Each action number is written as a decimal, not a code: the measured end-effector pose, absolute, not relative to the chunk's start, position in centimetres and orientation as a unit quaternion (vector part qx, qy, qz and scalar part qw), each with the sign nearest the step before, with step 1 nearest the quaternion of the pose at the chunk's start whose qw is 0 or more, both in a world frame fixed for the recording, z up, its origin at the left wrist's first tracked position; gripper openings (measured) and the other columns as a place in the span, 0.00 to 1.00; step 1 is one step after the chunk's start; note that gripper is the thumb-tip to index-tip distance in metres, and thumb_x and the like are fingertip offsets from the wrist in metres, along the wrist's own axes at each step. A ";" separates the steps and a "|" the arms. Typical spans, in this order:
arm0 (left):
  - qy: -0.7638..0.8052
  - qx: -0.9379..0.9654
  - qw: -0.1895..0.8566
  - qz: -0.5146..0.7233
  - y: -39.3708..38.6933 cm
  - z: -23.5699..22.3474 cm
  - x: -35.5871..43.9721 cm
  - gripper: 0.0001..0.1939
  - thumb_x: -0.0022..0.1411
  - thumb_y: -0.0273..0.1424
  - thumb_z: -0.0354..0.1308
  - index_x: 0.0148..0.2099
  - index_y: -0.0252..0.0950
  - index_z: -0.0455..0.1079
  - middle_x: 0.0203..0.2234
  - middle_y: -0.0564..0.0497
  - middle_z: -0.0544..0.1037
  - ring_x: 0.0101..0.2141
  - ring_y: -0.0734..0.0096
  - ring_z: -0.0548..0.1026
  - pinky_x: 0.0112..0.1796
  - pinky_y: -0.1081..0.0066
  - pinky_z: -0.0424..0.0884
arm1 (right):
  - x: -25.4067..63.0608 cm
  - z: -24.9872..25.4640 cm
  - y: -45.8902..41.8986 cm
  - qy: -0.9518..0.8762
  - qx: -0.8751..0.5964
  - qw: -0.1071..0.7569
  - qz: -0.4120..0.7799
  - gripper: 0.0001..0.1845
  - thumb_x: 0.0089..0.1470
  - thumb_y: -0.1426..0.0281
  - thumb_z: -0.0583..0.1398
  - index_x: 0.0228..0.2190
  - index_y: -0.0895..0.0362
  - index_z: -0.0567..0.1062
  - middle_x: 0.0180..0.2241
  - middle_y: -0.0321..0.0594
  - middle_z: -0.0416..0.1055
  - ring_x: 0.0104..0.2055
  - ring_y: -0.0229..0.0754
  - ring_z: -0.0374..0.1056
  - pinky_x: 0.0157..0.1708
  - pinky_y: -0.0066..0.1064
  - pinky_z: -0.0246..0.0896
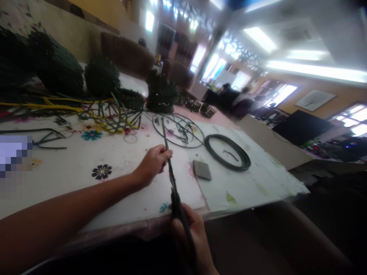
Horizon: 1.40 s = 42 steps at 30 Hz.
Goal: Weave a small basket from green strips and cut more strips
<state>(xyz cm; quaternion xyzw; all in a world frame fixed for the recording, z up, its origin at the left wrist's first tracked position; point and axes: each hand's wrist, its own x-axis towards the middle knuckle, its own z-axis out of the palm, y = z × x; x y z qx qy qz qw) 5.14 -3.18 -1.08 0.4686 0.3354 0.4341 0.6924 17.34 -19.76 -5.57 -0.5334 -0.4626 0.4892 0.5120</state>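
My left hand (156, 162) is closed in a pinch on a long, thin dark green strip (165, 137). One end of the strip stretches away over the table; the other runs back toward me. At that near end, my right hand (192, 229) grips a dark tool that looks like a pair of scissors (176, 200). Its blades point away from me, close against or around the strip; blur hides whether they are apart. Both hands are above the table's near edge. A small grey square block (202, 170) lies to the right of my left hand.
A flower-printed cloth covers the table (129, 198). A coil of dark green strip (228, 152) lies right, looser loops (177, 130) beyond. Dark woven baskets (162, 91) stand at the back. Green and yellow strips (114, 114) are tangled at left. People (229, 95) sit far off.
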 end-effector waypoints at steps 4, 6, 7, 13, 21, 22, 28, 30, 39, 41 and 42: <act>0.336 0.448 0.695 0.451 -2.3 -1.2 4.9 0.13 0.61 0.30 0.57 0.26 0.36 0.57 0.14 0.60 0.61 0.12 0.87 0.53 0.14 0.80 0.45 | 17.6 -6.7 -20.1 -0.461 -0.540 0.499 0.497 0.19 0.47 0.56 0.66 0.31 0.60 0.74 0.19 0.28 0.53 0.19 0.30 0.45 0.15 0.20 0.44; 0.339 0.439 0.693 0.461 -2.0 -1.3 4.8 0.13 0.61 0.29 0.56 0.26 0.36 0.56 0.14 0.60 0.60 0.12 0.86 0.52 0.14 0.80 0.45 | 17.5 -7.3 -20.2 -0.433 -0.541 0.498 0.522 0.21 0.45 0.55 0.67 0.33 0.60 0.74 0.18 0.27 0.53 0.17 0.29 0.45 0.13 0.20 0.43; 0.338 0.441 0.691 0.462 -1.9 -1.3 4.8 0.13 0.61 0.29 0.56 0.26 0.36 0.56 0.14 0.60 0.60 0.12 0.86 0.52 0.14 0.80 0.45 | 17.5 -7.5 -20.3 -0.418 -0.543 0.501 0.528 0.23 0.44 0.55 0.67 0.34 0.60 0.73 0.17 0.26 0.54 0.16 0.28 0.46 0.13 0.20 0.43; 0.336 0.463 0.694 0.437 -3.0 -1.1 5.2 0.13 0.61 0.30 0.56 0.27 0.36 0.56 0.15 0.60 0.61 0.11 0.87 0.52 0.14 0.80 0.43 | 17.0 -6.2 -20.3 -0.396 -0.539 0.503 0.548 0.21 0.45 0.58 0.68 0.37 0.59 0.73 0.18 0.27 0.59 0.16 0.29 0.50 0.13 0.19 0.47; 0.340 0.466 0.693 0.433 -3.1 -1.5 5.3 0.14 0.60 0.32 0.57 0.27 0.36 0.56 0.15 0.60 0.61 0.12 0.87 0.52 0.14 0.80 0.44 | 17.4 -5.4 -20.1 -0.422 -0.534 0.506 0.530 0.21 0.47 0.56 0.67 0.34 0.60 0.74 0.21 0.29 0.57 0.21 0.30 0.48 0.18 0.21 0.45; 0.341 0.465 0.694 0.431 -3.0 -1.6 5.3 0.14 0.60 0.31 0.57 0.26 0.36 0.56 0.15 0.60 0.61 0.12 0.87 0.53 0.14 0.80 0.44 | 17.4 -5.5 -20.1 -0.436 -0.530 0.506 0.522 0.20 0.48 0.55 0.66 0.32 0.60 0.74 0.21 0.29 0.56 0.21 0.30 0.48 0.18 0.21 0.45; 0.343 0.435 0.695 0.458 -2.1 -1.7 5.0 0.14 0.60 0.30 0.57 0.26 0.36 0.55 0.14 0.60 0.61 0.11 0.87 0.51 0.14 0.80 0.44 | 17.0 -6.5 -20.4 -0.435 -0.548 0.494 0.517 0.20 0.47 0.55 0.66 0.30 0.60 0.73 0.18 0.27 0.54 0.18 0.28 0.46 0.15 0.20 0.42; 0.348 0.432 0.692 0.462 -2.1 -1.5 4.9 0.14 0.60 0.30 0.57 0.26 0.36 0.55 0.14 0.60 0.61 0.11 0.87 0.51 0.14 0.80 0.44 | 16.9 -6.6 -20.5 -0.405 -0.550 0.494 0.539 0.22 0.45 0.55 0.67 0.33 0.60 0.73 0.17 0.26 0.55 0.16 0.28 0.47 0.13 0.20 0.42; 0.338 0.450 0.698 0.443 -3.5 -1.4 5.5 0.14 0.61 0.31 0.56 0.27 0.37 0.55 0.14 0.60 0.61 0.11 0.87 0.51 0.14 0.80 0.43 | 17.0 -6.3 -20.5 -0.386 -0.545 0.497 0.554 0.24 0.47 0.56 0.67 0.41 0.59 0.73 0.18 0.27 0.58 0.16 0.29 0.50 0.14 0.20 0.47; 0.337 0.449 0.699 0.443 -3.5 -1.5 5.5 0.14 0.61 0.31 0.56 0.27 0.37 0.55 0.14 0.60 0.61 0.11 0.87 0.51 0.14 0.80 0.42 | 17.0 -6.2 -20.5 -0.403 -0.543 0.502 0.539 0.24 0.47 0.55 0.66 0.40 0.60 0.74 0.18 0.27 0.57 0.16 0.29 0.49 0.14 0.20 0.45; 0.337 0.449 0.699 0.443 -3.5 -1.6 5.5 0.14 0.61 0.31 0.56 0.27 0.37 0.55 0.15 0.60 0.61 0.11 0.87 0.51 0.14 0.80 0.43 | 17.0 -6.1 -20.5 -0.417 -0.543 0.505 0.526 0.23 0.48 0.55 0.66 0.38 0.60 0.74 0.18 0.28 0.56 0.18 0.30 0.48 0.15 0.21 0.45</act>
